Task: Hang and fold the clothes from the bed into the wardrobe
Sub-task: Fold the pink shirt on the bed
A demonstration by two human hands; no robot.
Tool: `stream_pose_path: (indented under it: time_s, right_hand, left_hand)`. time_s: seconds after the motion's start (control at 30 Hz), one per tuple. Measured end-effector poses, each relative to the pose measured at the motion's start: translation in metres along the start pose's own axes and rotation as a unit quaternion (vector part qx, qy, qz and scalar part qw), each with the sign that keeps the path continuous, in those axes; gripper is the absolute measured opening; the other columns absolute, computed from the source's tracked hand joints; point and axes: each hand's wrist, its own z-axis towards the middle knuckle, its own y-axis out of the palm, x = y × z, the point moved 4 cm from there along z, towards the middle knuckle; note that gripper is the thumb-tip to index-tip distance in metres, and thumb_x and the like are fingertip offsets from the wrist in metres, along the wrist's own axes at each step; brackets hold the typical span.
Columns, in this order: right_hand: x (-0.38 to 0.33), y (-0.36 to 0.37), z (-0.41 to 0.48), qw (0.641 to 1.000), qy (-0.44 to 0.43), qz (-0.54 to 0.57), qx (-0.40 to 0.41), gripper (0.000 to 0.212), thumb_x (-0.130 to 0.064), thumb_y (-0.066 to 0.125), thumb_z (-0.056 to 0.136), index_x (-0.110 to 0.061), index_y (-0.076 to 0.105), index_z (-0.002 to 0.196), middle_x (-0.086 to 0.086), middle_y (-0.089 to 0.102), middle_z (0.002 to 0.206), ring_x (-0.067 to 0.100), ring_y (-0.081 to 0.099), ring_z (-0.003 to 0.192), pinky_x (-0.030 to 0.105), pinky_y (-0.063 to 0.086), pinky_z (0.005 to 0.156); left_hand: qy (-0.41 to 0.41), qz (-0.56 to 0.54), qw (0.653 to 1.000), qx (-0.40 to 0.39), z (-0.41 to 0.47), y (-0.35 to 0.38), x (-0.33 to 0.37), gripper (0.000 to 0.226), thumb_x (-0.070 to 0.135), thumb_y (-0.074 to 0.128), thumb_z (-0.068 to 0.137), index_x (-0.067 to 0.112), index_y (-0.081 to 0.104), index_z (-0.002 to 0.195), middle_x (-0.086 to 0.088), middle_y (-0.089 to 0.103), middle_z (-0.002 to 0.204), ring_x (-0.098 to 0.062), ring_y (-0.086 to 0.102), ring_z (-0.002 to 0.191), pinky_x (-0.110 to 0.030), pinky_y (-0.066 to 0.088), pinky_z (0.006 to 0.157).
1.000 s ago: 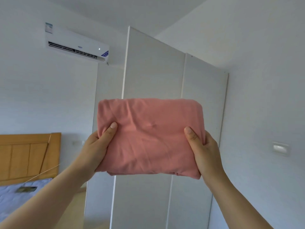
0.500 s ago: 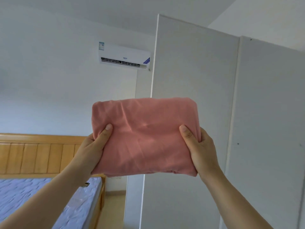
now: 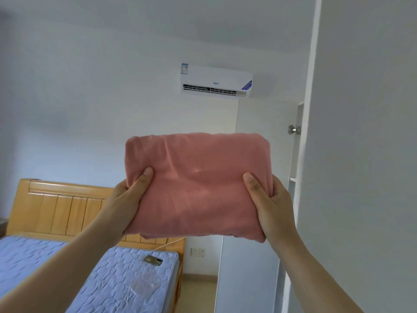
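**Folded pink garment held up beside the wardrobe, ready to shelve**

Folded pink garment (image 3: 196, 184) hangs in the air between both hands, well above the bed (image 3: 126, 267) and just left of the white wardrobe panel (image 3: 361, 154). The left grip (image 3: 126, 199) clasps its lower left corner and the right grip (image 3: 273, 204) its lower right, each with a thumb pressed on the front face.

To shelve it well, both thumbs should probably press evenly so the layers do not slide. The bundle wants to stay level as it swings right round the panel edge, then slide in flat and be let go only once supported.

The other fingers are hidden behind the cloth. Of the wardrobe's inside only a sliver shows, with a hinge (image 3: 294, 129) and what looks like a shelf edge (image 3: 293, 179), so free space cannot be judged. The bed is cut off, so remaining clothes are unknown.
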Motion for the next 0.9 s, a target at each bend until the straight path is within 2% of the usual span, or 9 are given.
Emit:
stream_pose_path:
  time_s: [0.13,0.23,0.33,0.47,0.53,0.7,0.9]
  right_hand:
    - [0.029,0.041,0.029,1.000,0.003,-0.002,0.018,0.032,-0.058,0.067,0.076,-0.030,0.064,0.089,-0.021,0.069,0.082,-0.005,0.065,0.072,0.006,0.045,0.057]
    - [0.055,0.061,0.051,0.999,0.003,-0.013,0.031,0.032,-0.058,0.068,0.078,-0.027,0.064,0.085,-0.018,0.069,0.079,-0.004,0.063,0.069,0.006,0.043,0.056]
    - [0.080,0.075,0.075,0.999,0.013,-0.022,0.038,0.032,-0.057,0.065,0.076,-0.026,0.064,0.085,-0.015,0.069,0.076,-0.005,0.062,0.068,0.005,0.043,0.056]
    - [0.118,0.078,0.112,0.998,0.028,-0.028,0.053,0.021,-0.049,0.063,0.086,-0.028,0.063,0.089,-0.012,0.068,0.085,-0.008,0.062,0.071,0.008,0.044,0.059]
    - [0.133,0.077,0.129,0.997,0.017,-0.042,0.065,0.017,-0.047,0.062,0.089,-0.030,0.060,0.085,-0.012,0.067,0.084,-0.010,0.060,0.070,0.007,0.043,0.060]
    - [0.168,0.069,0.169,0.992,-0.007,-0.076,0.099,0.025,-0.044,0.062,0.090,-0.021,0.059,0.080,-0.006,0.065,0.078,-0.009,0.056,0.064,0.005,0.041,0.057]
    - [0.221,0.055,0.215,0.984,-0.013,-0.118,0.132,0.034,-0.045,0.062,0.089,-0.012,0.061,0.082,-0.002,0.064,0.075,-0.005,0.055,0.062,0.008,0.040,0.055]
  left_hand:
    - [0.000,0.008,1.000,-0.015,0.055,-0.018,-0.019,0.056,0.068,0.060,0.065,0.018,0.070,0.089,-0.003,0.076,0.078,-0.018,0.073,0.067,-0.022,0.054,0.048]
    - [-0.007,0.002,1.000,-0.005,0.089,-0.024,-0.042,0.059,0.073,0.065,0.065,0.020,0.070,0.090,-0.002,0.076,0.080,-0.019,0.074,0.071,-0.031,0.055,0.058]
    - [-0.008,0.006,1.000,-0.009,0.117,-0.019,-0.063,0.060,0.074,0.062,0.064,0.021,0.070,0.091,-0.001,0.076,0.080,-0.018,0.074,0.072,-0.030,0.053,0.060]
    - [-0.004,0.011,1.000,-0.025,0.149,0.004,-0.084,0.063,0.075,0.057,0.063,0.021,0.069,0.094,-0.001,0.076,0.083,-0.019,0.074,0.074,-0.029,0.055,0.059]
    - [0.000,0.009,1.000,-0.028,0.164,0.018,-0.094,0.064,0.075,0.057,0.063,0.021,0.069,0.095,-0.001,0.076,0.083,-0.019,0.074,0.074,-0.030,0.055,0.060]
    - [-0.004,0.003,0.999,-0.037,0.209,0.052,-0.119,0.065,0.074,0.057,0.063,0.020,0.069,0.097,0.000,0.076,0.083,-0.019,0.073,0.075,-0.033,0.055,0.064]
    - [-0.005,-0.021,0.997,-0.075,0.272,0.097,-0.163,0.061,0.073,0.057,0.063,0.022,0.068,0.096,0.002,0.076,0.084,-0.015,0.073,0.073,-0.024,0.054,0.056]
